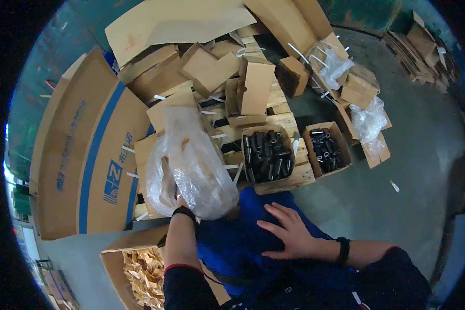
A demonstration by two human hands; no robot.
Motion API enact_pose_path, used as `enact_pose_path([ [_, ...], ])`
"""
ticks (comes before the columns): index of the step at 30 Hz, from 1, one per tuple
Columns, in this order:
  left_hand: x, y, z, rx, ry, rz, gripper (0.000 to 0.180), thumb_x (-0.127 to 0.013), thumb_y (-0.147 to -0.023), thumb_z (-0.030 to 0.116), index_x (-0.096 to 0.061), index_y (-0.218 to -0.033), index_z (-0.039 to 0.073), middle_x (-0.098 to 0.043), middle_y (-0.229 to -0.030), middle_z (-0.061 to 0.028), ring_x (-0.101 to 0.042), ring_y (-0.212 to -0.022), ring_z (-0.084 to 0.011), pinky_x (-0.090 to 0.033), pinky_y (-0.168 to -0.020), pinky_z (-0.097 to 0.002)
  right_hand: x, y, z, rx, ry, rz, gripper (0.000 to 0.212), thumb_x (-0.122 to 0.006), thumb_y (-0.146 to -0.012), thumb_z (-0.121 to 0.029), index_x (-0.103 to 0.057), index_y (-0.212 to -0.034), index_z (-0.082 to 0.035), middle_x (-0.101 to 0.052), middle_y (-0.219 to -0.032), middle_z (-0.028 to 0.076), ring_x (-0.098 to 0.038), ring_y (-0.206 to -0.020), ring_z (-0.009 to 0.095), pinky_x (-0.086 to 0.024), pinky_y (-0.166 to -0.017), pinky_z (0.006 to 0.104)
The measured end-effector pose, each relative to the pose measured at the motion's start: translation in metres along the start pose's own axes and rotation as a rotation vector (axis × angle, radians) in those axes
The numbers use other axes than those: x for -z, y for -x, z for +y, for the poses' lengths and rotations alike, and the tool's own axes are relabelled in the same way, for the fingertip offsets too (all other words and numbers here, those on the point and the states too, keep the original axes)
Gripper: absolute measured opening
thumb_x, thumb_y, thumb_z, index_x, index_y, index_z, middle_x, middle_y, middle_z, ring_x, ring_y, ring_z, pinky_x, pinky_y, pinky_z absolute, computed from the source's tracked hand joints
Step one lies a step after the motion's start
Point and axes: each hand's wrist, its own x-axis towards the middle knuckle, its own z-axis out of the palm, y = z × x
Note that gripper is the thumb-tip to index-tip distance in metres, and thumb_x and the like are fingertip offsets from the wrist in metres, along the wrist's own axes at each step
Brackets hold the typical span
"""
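Observation:
My left hand (pixel 180 199) reaches into a clear plastic bag (pixel 201 170). The film covers its fingers, so their grip is hidden. This crumpled bag stretches over cardboard at the near side of a wooden pallet (pixel 287 116). With fingers spread and nothing in them, my right hand (pixel 289 232) is over the blue cloth on my lap (pixel 232 243). Just ahead of it, an open carton (pixel 247 173) full of black cylindrical parts (pixel 266 152) sits on the pallet. Farther right, a smaller carton (pixel 343 170) holds similar black parts (pixel 324 150).
A large cardboard sheet with a blue stripe (pixel 95 150) stands at left. Below it, a carton (pixel 111 268) holds crumpled brown paper (pixel 142 274). Empty boxes (pixel 256 88) lie about the pallet. Plastic film (pixel 369 124) rests on cardboard at right, with flattened cardboard (pixel 418 57) beyond.

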Motion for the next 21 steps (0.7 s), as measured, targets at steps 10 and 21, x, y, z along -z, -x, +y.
enact_pose_path([
  [10,0.008,0.004,-0.023,-0.007,-0.018,0.012,0.023,-0.049,-0.081,0.019,-0.054,-0.088,-0.002,-0.056,-0.073,-0.0164,-0.055,-0.073,-0.0269,-0.043,-0.068,-0.0339,-0.002,0.0,0.0,-0.004,-0.005,0.006,0.07,-0.065,-0.065,-0.043,-0.036,-0.124,-0.018,-0.024,-0.131,0.017,-0.027,-0.118,0.037,-0.027,-0.093,0.0491],
  [21,0.005,0.01,-0.018,-0.008,-0.144,0.065,0.024,-0.049,-0.081,0.021,-0.053,-0.086,-0.002,-0.056,-0.072,-0.0165,-0.055,-0.072,-0.0268,-0.043,-0.067,-0.0341,0.001,0.002,-0.002,0.025,-0.03,0.047,0.068,-0.065,-0.066,-0.042,-0.037,-0.123,-0.018,-0.026,-0.13,0.015,-0.027,-0.118,0.035,-0.026,-0.093,0.0464],
])
